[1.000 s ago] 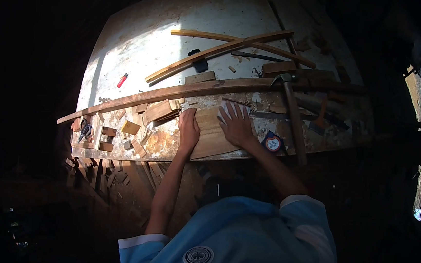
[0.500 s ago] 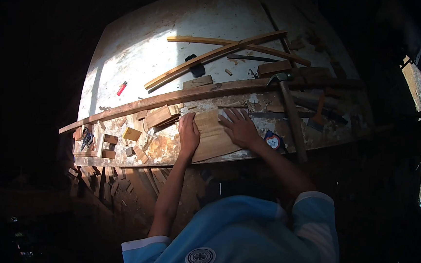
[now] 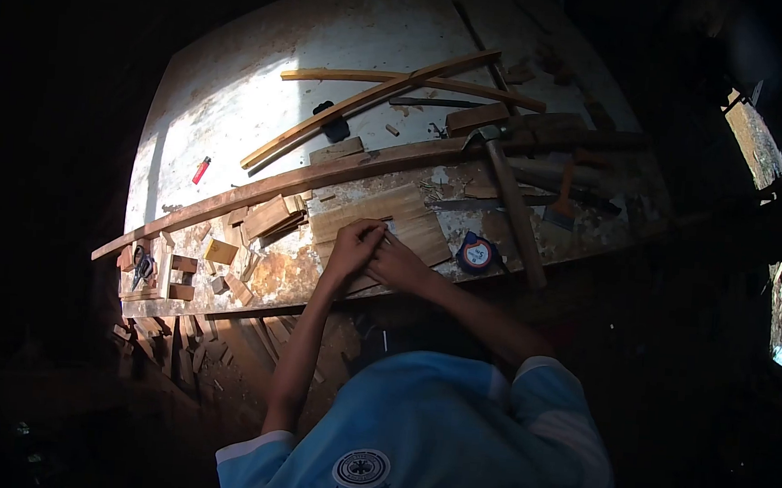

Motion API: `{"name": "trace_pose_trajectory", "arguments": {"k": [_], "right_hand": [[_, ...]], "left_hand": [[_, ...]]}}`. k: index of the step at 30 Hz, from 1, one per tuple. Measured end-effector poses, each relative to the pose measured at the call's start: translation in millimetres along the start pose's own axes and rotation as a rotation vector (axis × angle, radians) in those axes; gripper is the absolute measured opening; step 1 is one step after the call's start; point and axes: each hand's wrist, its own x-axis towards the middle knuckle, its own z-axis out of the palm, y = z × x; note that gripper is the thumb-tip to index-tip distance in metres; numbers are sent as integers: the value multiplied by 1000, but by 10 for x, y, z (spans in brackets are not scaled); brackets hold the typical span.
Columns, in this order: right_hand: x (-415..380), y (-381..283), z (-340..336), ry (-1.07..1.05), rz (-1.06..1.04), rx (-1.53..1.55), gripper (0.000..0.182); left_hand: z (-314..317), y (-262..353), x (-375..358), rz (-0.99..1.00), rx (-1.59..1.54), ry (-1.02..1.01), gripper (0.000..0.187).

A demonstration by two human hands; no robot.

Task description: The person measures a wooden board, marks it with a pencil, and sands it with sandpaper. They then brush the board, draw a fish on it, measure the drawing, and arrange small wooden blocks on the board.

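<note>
My left hand (image 3: pixel 352 247) and my right hand (image 3: pixel 395 261) are together over a flat wooden board (image 3: pixel 375 208) near the bench's front edge. The fingers of both are closed and meet around something small and thin, too small to make out. Right of the board lies a round blue tape measure (image 3: pixel 476 253). A hammer (image 3: pixel 510 195) lies farther right with its head away from me. Beyond the board runs a long wooden strip (image 3: pixel 323 174).
Small wood blocks (image 3: pixel 266 219), a yellow piece (image 3: pixel 220 251) and scissors (image 3: pixel 142 266) are at the left. A red lighter (image 3: pixel 201 170), crossed wooden strips (image 3: pixel 411 79) and a dark object (image 3: pixel 334 124) lie farther back. A brush (image 3: pixel 561 206) is at the right.
Both hands have left their flat hold on the board's sides and come together over its near part. The view has shifted, so the bench appears farther left.
</note>
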Motion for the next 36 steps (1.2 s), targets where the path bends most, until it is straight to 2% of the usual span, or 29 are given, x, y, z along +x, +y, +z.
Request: {"name": "trace_pose_trajectory", "arguments": {"k": [1,4,5,6,8,9,12,13,16,19,22,25,28,29,32,36], "right_hand": [[39,-39,-230,310,-105,172,26],[-29,-20,-664,64,201,467,16],[22,93,-609,401,225,411,14],[81,233,-651,417,333,322,22],[65,451,-296,534,524,-8,34],[59,396,-270,465,552,-43,38],[120,299,-246,330,619,-127,46],[136,291,-225,327,639,-133,47],[125,297,-186,313,660,-152,47],[146,321,-285,280,592,-177,47],[115,260,-294,220,559,-214,48],[133,281,-305,197,565,-229,47],[126,281,-274,206,574,-178,47],[131,285,-267,216,576,-156,47],[139,273,-261,236,582,-192,46],[141,268,-335,226,571,-178,46]], "left_hand": [[-15,-45,62,124,16,37,21],[-49,-142,77,401,346,10,31],[-45,-135,84,425,442,25,34],[-24,-107,81,448,537,34,38],[20,-90,46,487,723,48,45],[-17,-122,93,516,861,42,48],[-197,-180,259,397,959,170,51],[-246,-179,286,350,1011,85,58],[-104,-210,95,354,989,71,63],[-103,-104,-289,377,1017,-80,70],[-182,-90,-309,422,1021,-108,74],[-289,-121,-217,379,864,-146,69],[-284,-84,-119,377,993,47,66],[-240,-47,-157,468,1053,50,55],[-226,-194,58,538,981,37,53],[-232,-280,320,405,772,255,49]]}}
